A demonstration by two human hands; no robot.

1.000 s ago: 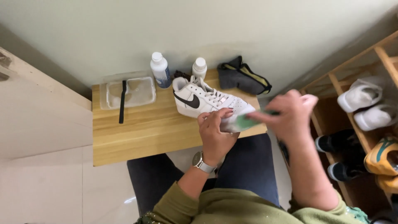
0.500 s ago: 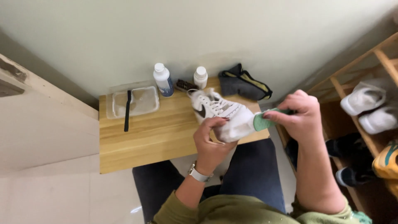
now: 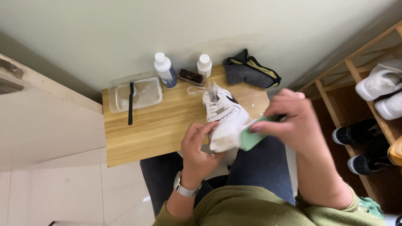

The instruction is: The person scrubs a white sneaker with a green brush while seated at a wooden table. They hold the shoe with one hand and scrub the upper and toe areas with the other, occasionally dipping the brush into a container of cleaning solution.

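left hand (image 3: 199, 146) is wrapped around the toe end of the white sneaker (image 3: 223, 115), fingers curled on its side, holding it at the front edge of the wooden table (image 3: 159, 125). right hand (image 3: 293, 123) pinches a green sponge (image 3: 253, 136) against the toe (fingers clenched on it). bottles (image 3: 164, 70) and a brush (image 3: 191, 76) sit behind.

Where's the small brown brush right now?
In the head view, the brown brush lies at the back edge of the wooden table, between the two white bottles, just behind the white sneaker.
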